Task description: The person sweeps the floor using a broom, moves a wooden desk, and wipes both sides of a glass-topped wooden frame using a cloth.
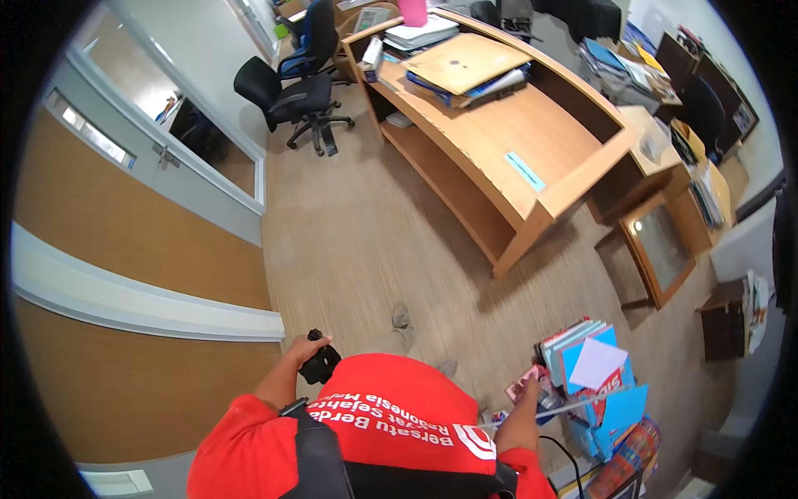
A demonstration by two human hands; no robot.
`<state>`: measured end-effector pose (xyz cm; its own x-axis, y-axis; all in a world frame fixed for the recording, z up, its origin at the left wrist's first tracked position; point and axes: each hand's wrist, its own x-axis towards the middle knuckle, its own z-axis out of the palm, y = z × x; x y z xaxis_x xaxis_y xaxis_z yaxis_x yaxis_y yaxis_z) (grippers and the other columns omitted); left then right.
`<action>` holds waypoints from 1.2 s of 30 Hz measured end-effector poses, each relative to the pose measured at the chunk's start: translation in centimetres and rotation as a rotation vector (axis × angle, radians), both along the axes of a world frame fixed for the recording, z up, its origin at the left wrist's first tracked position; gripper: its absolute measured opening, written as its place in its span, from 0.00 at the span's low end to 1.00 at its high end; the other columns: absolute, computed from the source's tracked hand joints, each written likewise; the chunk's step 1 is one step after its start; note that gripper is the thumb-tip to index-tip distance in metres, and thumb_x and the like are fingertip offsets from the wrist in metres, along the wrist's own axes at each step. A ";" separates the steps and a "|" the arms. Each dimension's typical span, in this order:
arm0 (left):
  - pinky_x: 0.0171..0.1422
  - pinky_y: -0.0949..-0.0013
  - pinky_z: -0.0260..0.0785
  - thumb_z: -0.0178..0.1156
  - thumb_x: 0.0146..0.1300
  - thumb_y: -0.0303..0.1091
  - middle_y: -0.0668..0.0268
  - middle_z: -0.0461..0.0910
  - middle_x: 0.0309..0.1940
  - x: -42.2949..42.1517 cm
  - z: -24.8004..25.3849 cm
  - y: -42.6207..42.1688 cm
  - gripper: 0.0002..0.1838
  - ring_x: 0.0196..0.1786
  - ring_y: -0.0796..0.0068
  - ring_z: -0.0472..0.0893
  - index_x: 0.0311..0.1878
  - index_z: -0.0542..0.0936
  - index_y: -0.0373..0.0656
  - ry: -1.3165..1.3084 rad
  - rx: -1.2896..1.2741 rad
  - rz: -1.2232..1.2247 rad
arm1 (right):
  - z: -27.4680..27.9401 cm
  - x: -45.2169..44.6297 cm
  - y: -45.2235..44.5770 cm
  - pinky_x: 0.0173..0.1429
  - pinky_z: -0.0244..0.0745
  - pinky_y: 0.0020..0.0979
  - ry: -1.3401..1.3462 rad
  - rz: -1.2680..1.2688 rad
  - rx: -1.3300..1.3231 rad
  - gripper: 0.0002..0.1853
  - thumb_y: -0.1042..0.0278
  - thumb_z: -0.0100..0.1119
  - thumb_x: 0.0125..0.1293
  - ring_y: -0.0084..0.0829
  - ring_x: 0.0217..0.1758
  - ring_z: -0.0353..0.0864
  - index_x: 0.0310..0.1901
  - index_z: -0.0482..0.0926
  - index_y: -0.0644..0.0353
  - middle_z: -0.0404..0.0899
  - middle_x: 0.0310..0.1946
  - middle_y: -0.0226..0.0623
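At the left of my red shirt, my left hand (pixel 313 346) is closed around a small black object (pixel 320 364) whose kind I cannot make out. My right hand (pixel 527 387) reaches down on the right side, its fingers closed on a small pink item (pixel 517 386), partly hidden by the hand. Right beside it is a pile of blue and red books or packs (pixel 592 362). A pale lilac sheet (pixel 598 363) lies on top of the pile, and a light blue sheet (pixel 625 407) leans at its near side.
Ahead stands a curved wooden desk (pixel 532 125) with folders (pixel 465 65) on it. Black office chairs (pixel 298 93) are at the far left, by a grey door (pixel 137 150). To the right, a glass-topped wooden frame (pixel 661 248) stands near a dark box (pixel 725 320). A black cable (pixel 569 453) runs near my right arm.
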<state>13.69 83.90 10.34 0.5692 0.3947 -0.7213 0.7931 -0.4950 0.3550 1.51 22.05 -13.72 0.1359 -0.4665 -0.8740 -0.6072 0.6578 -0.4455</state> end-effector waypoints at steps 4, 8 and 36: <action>0.32 0.62 0.74 0.72 0.48 0.44 0.59 0.81 0.31 4.3 -3.2 1.1 0.23 0.29 0.67 0.81 0.38 0.80 0.33 -0.078 -0.243 0.228 | 3.1 9.0 6.1 0.33 0.75 0.39 -0.144 0.103 0.072 0.24 0.48 0.46 0.70 0.38 0.33 0.77 0.60 0.64 0.56 0.73 0.45 0.40; 0.40 0.59 0.74 0.69 0.51 0.51 0.55 0.81 0.37 11.0 -6.9 2.8 0.30 0.34 0.64 0.81 0.45 0.78 0.31 -0.098 -0.375 0.393 | 6.6 17.3 6.9 0.33 0.76 0.38 -0.214 0.048 0.073 0.28 0.47 0.43 0.71 0.37 0.32 0.77 0.65 0.61 0.56 0.72 0.41 0.40; 0.61 0.55 0.70 0.57 0.64 0.43 0.57 0.81 0.48 31.8 0.4 -26.7 0.18 0.50 0.59 0.80 0.49 0.76 0.39 -0.310 -1.426 0.818 | 18.1 32.8 -23.3 0.44 0.75 0.42 -0.373 -0.164 -0.208 0.28 0.38 0.42 0.69 0.41 0.39 0.79 0.54 0.66 0.56 0.75 0.46 0.44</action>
